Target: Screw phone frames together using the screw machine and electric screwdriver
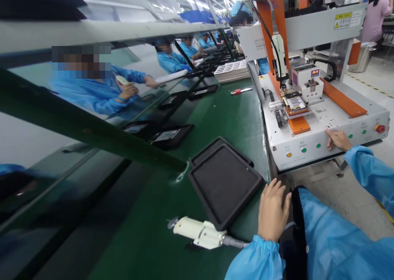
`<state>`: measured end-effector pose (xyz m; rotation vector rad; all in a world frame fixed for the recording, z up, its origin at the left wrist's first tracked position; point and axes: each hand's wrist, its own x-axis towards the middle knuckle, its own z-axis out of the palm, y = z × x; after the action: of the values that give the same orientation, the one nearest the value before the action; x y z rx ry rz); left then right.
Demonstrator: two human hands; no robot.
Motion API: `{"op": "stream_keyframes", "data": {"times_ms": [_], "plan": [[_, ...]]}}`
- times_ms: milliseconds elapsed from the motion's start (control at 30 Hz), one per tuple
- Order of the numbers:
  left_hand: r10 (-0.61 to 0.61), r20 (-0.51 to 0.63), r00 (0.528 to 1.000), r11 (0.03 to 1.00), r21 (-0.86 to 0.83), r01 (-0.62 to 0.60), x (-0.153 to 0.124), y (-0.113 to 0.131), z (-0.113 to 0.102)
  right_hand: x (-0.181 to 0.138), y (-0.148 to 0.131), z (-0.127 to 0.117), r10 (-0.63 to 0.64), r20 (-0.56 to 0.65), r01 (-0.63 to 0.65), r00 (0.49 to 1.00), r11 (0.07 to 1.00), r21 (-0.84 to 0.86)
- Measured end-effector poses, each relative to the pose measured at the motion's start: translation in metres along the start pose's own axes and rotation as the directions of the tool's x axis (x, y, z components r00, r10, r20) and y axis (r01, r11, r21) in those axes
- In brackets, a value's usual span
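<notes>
My left hand [273, 211] rests at the edge of the green table, palm down with its fingers loosely stretched and nothing held. Just beyond its fingertips are two stacked black trays; the upper tray [226, 185] looks bare inside. Lying on the table left of that hand is a cream electric screwdriver [197, 232]. My right hand [337, 140] touches the front panel of a white and orange screw-driving machine [363, 118], index finger extended on the panel's upper edge, other fingers lower among the buttons. Under the machine's vertical driver [279, 56], a flat phone-like device [296, 102] sits in a fixture.
A screw feeder [310, 85] with a red display stands behind the fixture. A red-handled tool [241, 91] and stacked white trays [232, 71] lie farther along the table [237, 115]. A slanted green post [92, 128] crosses the left side. Co-workers in blue sit opposite.
</notes>
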<state>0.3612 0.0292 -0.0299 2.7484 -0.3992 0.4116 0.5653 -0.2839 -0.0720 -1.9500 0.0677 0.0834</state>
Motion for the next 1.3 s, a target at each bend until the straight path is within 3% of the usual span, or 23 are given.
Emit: {"op": "stream_keyframes", "data": {"times_ms": [367,1300], "plan": [[-0.011,0.012,1.000,1.000,-0.002,0.011,-0.0008,0.0017,-0.0006,0.0014,0.0056,0.0005,0.039,0.016,-0.040,0.999,0.995,0.089],[-0.014,0.032,0.999,1.000,-0.004,0.014,-0.0007,0.0008,-0.0016,-0.0018,0.0028,0.0025,0.033,0.005,-0.033,0.999,0.997,0.065]]}}
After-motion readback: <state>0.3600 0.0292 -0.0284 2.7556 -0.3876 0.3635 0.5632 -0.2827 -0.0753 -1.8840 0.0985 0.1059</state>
